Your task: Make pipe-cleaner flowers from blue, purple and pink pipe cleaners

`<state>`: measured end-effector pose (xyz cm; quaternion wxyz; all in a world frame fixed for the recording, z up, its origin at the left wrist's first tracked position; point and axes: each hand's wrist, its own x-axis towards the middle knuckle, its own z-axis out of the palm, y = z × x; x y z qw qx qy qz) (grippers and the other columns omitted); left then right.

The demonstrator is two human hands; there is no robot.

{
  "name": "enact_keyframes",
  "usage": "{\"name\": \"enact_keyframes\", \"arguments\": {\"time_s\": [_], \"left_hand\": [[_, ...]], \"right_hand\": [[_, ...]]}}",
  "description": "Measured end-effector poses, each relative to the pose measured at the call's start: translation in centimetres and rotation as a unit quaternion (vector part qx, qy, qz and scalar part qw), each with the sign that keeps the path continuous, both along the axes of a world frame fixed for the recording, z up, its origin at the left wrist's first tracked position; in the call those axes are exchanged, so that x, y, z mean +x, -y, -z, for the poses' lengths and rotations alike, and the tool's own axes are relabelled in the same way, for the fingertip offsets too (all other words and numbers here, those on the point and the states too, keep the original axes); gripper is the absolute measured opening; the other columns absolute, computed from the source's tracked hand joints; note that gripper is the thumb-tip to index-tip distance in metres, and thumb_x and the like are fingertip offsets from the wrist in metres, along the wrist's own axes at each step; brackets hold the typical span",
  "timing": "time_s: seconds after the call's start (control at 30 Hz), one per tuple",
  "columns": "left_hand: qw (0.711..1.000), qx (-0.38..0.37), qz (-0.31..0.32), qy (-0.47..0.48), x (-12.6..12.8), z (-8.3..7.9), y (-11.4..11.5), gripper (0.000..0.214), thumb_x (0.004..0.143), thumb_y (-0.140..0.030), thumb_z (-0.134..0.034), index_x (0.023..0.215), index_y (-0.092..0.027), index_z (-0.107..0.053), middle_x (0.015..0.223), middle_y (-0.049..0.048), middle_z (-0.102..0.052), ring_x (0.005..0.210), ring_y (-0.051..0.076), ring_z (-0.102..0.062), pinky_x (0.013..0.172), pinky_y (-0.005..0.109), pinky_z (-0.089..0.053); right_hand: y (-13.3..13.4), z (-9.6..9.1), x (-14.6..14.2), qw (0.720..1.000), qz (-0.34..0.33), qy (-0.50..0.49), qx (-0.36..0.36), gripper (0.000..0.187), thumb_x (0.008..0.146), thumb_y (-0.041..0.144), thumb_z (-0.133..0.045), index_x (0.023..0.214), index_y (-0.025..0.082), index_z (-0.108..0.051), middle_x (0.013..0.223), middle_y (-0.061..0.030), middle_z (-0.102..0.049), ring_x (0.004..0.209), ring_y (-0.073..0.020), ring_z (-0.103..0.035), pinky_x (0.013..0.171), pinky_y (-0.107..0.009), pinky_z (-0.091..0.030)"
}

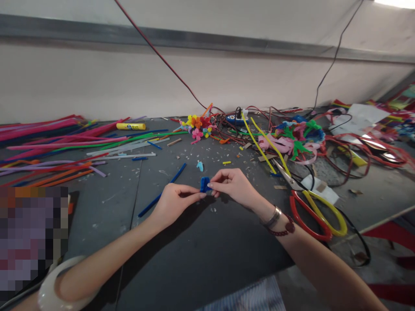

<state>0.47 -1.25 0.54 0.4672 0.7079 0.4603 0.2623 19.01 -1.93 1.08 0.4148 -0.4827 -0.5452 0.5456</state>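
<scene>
A small folded piece of blue pipe cleaner [204, 184] is pinched between both hands over the dark grey table [201, 250]. My left hand [173, 203] grips it from the left with closed fingers. From the right, my right hand [231, 185] pinches the same piece with thumb and fingertips. A straight blue pipe cleaner [162, 191] lies on the table just behind my left hand. A white bangle circles my left forearm; bracelets sit on my right wrist.
Long coloured pipe cleaners [61, 147] are piled at the left with a yellow glue tube [131, 126]. Finished pipe-cleaner flowers [197, 125] sit at the back. Scissors with red and yellow handles [311, 207], tangled cables and a power strip [238, 119] lie to the right.
</scene>
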Motion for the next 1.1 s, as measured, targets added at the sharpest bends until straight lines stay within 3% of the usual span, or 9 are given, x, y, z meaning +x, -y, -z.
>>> {"name": "enact_keyframes", "arguments": {"time_s": [0.23,0.37,0.47,0.57,0.7,0.83,0.93,1.1], "left_hand": [[1.0,0.013,0.004,-0.01,0.1,-0.1,0.2,0.022,0.071,-0.037,-0.062,0.073,-0.018,-0.073,0.068,0.001,-0.072,0.064,0.017,-0.062,0.059,0.022,-0.044],[1.0,-0.007,-0.009,-0.002,0.1,-0.3,0.1,0.024,0.072,-0.037,-0.061,0.07,-0.016,-0.072,0.065,0.002,-0.07,0.06,0.016,-0.061,0.055,0.022,-0.043],[1.0,-0.009,-0.016,0.008,0.1,-0.3,0.0,0.024,0.072,-0.037,-0.061,0.068,-0.016,-0.071,0.064,0.0024,-0.07,0.061,0.016,-0.061,0.055,0.021,-0.043],[1.0,-0.017,-0.014,0.017,0.0,-0.1,0.0,0.024,0.072,-0.038,-0.062,0.07,-0.016,-0.071,0.065,0.0028,-0.07,0.062,0.016,-0.061,0.056,0.021,-0.044],[1.0,-0.021,-0.013,0.019,0.0,-0.2,0.1,0.024,0.071,-0.038,-0.062,0.07,-0.016,-0.071,0.065,0.0031,-0.07,0.062,0.016,-0.061,0.057,0.022,-0.044],[1.0,-0.018,-0.015,0.021,0.0,-0.3,0.1,0.025,0.072,-0.038,-0.062,0.071,-0.015,-0.07,0.066,0.0036,-0.07,0.064,0.016,-0.061,0.059,0.022,-0.043],[0.999,-0.022,-0.02,0.023,0.0,-0.4,0.0,0.025,0.072,-0.038,-0.063,0.07,-0.014,-0.07,0.066,0.0033,-0.069,0.063,0.015,-0.059,0.058,0.022,-0.042],[0.998,-0.037,-0.025,0.036,0.1,-0.3,0.0,0.023,0.072,-0.035,-0.063,0.071,-0.013,-0.07,0.066,0.0028,-0.069,0.062,0.014,-0.058,0.056,0.02,-0.04]], "right_hand": [[0.0,0.1,-0.3,1.0,-0.008,0.015,0.008,0.023,0.066,0.034,-0.068,0.073,0.014,-0.061,0.054,-0.0005,-0.064,0.049,-0.0109,-0.061,0.051,-0.024,-0.05],[-0.5,-2.3,2.0,0.985,0.041,0.109,0.128,0.021,0.073,0.039,-0.06,0.073,0.018,-0.065,0.06,-0.0023,-0.065,0.052,-0.0128,-0.059,0.051,-0.026,-0.047],[-0.8,-3.4,5.2,0.937,0.088,0.288,0.18,0.012,0.074,0.03,-0.06,0.073,0.02,-0.067,0.067,-0.0029,-0.066,0.06,-0.0156,-0.059,0.057,-0.028,-0.045],[-0.7,-2.9,7.6,0.87,0.039,0.467,0.157,0.008,0.067,0.022,-0.065,0.074,0.02,-0.068,0.074,-0.0029,-0.067,0.068,-0.0182,-0.059,0.063,-0.029,-0.043],[-0.4,-1.5,8.2,0.826,-0.009,0.546,0.138,0.01,0.068,0.022,-0.064,0.077,0.02,-0.067,0.075,-0.0027,-0.066,0.068,-0.0174,-0.058,0.06,-0.026,-0.04],[0.1,-1.7,7.4,0.82,0.01,0.555,0.143,0.007,0.073,0.021,-0.059,0.074,0.019,-0.066,0.071,-0.0027,-0.065,0.065,-0.0167,-0.058,0.059,-0.026,-0.039],[1.1,-2.8,6.2,0.831,0.023,0.526,0.178,0.01,0.076,0.02,-0.056,0.079,0.019,-0.066,0.075,-0.0033,-0.066,0.068,-0.0173,-0.059,0.062,-0.026,-0.04],[2.9,-3.7,3.1,0.863,-0.062,0.431,0.256,0.017,0.082,0.014,-0.05,0.085,0.02,-0.065,0.086,-0.0035,-0.066,0.079,-0.0158,-0.06,0.073,-0.026,-0.043]]}}
